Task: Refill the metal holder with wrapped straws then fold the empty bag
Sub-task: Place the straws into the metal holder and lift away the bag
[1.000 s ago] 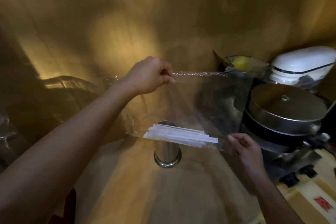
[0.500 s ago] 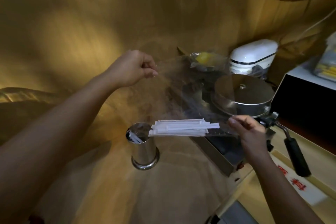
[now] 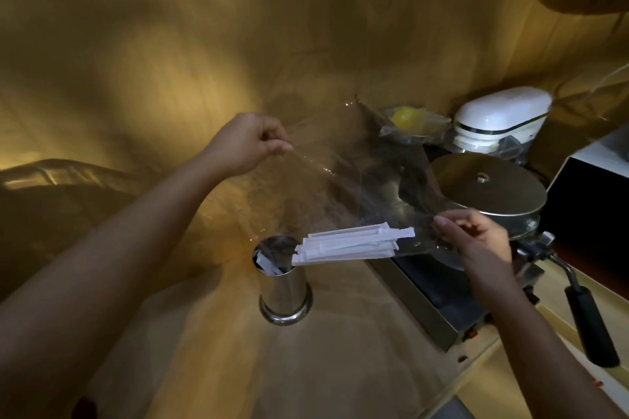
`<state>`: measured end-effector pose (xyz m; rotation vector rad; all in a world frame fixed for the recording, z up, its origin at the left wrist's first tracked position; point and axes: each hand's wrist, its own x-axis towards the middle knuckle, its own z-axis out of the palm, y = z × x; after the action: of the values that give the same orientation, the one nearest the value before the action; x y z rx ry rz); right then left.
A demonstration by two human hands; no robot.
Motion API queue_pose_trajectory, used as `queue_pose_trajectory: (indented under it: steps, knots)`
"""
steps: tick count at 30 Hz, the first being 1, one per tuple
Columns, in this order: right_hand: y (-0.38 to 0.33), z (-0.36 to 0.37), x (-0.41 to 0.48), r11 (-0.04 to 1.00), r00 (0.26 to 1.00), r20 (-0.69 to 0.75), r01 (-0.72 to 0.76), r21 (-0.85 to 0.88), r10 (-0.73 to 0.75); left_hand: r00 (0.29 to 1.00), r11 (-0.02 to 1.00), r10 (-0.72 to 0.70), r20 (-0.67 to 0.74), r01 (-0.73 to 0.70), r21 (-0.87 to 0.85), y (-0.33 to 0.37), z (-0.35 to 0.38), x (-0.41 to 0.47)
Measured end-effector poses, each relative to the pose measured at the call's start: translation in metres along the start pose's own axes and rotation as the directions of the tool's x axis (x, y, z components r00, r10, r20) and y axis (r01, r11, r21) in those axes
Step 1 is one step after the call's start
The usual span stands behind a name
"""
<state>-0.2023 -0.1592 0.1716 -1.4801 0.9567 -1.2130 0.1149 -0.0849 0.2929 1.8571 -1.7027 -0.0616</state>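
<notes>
A clear plastic bag [image 3: 367, 187] hangs stretched between my two hands above the counter. My left hand [image 3: 246, 143] pinches its upper left edge. My right hand [image 3: 476, 236] grips its lower right corner. Several white wrapped straws [image 3: 347, 243] lie in a bundle along the bag's bottom, their left ends just over the holder's rim. The metal holder [image 3: 284, 286], a shiny upright cylinder, stands on the counter below and holds a few straws down inside.
A griddle machine with a round metal lid [image 3: 490, 189] and a black handle [image 3: 590, 323] sits right of the holder. Behind it are a white appliance [image 3: 500, 119] and a bowl with something yellow [image 3: 405, 116]. Gold cloth [image 3: 323, 367] covers the counter.
The view swung left to right, so the holder now appears left of centre. The bag tilted, and the straws slid leftward until their ends reach over the holder's mouth.
</notes>
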Motion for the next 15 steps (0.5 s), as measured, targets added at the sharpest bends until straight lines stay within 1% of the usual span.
queue_pose_trajectory:
  steps: [4,8,11,15]
  knots:
    - [-0.013,0.008,0.014,0.99,0.995,0.067,0.086,-0.114,-0.078,0.998,0.997,-0.051,-0.041,0.049,-0.065,-0.016,-0.005,-0.004]
    - [-0.019,0.017,0.024,0.967,0.977,0.144,0.183,-0.178,-0.158,0.99,0.988,-0.128,-0.056,0.122,-0.097,-0.033,-0.007,-0.01]
    - [-0.021,0.026,0.029,0.967,0.964,0.179,0.22,-0.132,-0.195,0.98,0.975,-0.194,-0.052,0.187,-0.117,-0.046,-0.008,-0.018]
    - [-0.021,0.04,0.032,0.965,0.95,0.22,0.246,-0.091,-0.221,0.966,0.955,-0.252,-0.057,0.239,-0.174,-0.062,-0.006,-0.029]
